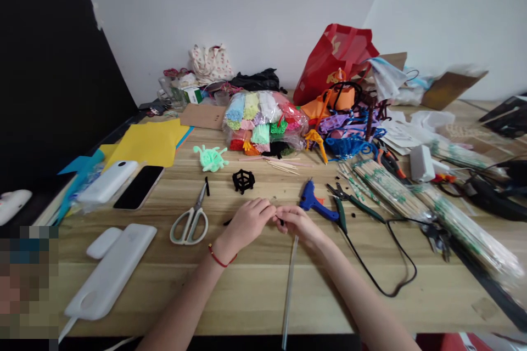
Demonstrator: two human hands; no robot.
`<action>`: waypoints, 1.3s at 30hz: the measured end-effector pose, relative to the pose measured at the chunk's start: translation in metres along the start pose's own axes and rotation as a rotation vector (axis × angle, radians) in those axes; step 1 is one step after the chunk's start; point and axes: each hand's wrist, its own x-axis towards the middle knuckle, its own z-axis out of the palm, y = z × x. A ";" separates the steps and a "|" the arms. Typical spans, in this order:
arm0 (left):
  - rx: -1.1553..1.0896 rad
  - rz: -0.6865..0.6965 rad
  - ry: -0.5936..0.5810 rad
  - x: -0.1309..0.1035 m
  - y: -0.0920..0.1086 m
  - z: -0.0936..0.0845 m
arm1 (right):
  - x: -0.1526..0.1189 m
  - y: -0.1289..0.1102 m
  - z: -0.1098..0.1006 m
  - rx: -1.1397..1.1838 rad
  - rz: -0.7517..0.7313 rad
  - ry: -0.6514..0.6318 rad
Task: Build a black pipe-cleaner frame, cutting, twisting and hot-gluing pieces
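My left hand (252, 224), with a red cord bracelet at the wrist, is closed, its fingertips meeting those of my right hand (298, 223). Between them, both pinch a short black pipe cleaner piece (280, 221), mostly hidden by the fingers. Beyond the hands lies a black wheel-shaped pipe cleaner frame (244, 181). Scissors (190, 222) with pale handles rest to the left, a short black strip (207, 186) by their tips. Right of my right hand is a blue glue gun (317, 203). A clear glue stick (290, 293) lies below that hand.
Green-handled pliers (358, 205) and a black cable (395, 285) lie right, near bagged wooden sticks (391, 189). Behind are a mint green pipe cleaner shape (211, 158), bagged pipe cleaners (263, 120) and a red bag (333, 60). A phone (139, 187) and white power bank (111, 274) lie left.
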 end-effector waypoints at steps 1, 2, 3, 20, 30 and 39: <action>-0.031 -0.017 -0.002 0.001 0.001 -0.001 | 0.001 0.001 -0.001 -0.035 -0.010 0.011; -0.078 -0.039 -0.004 0.001 0.002 -0.002 | 0.001 0.002 -0.002 -0.085 -0.026 0.028; -0.140 -0.067 -0.002 0.002 0.003 -0.002 | 0.002 0.004 -0.002 -0.155 -0.053 0.052; -0.851 -0.405 -0.041 0.002 -0.008 -0.004 | -0.006 -0.001 0.005 -0.836 -0.542 0.157; -0.309 -0.064 -0.042 0.003 -0.004 -0.001 | -0.004 -0.005 0.001 -0.467 -0.251 0.057; -0.680 -0.221 -0.056 0.002 -0.003 -0.010 | -0.005 -0.004 0.006 -0.723 -0.485 0.062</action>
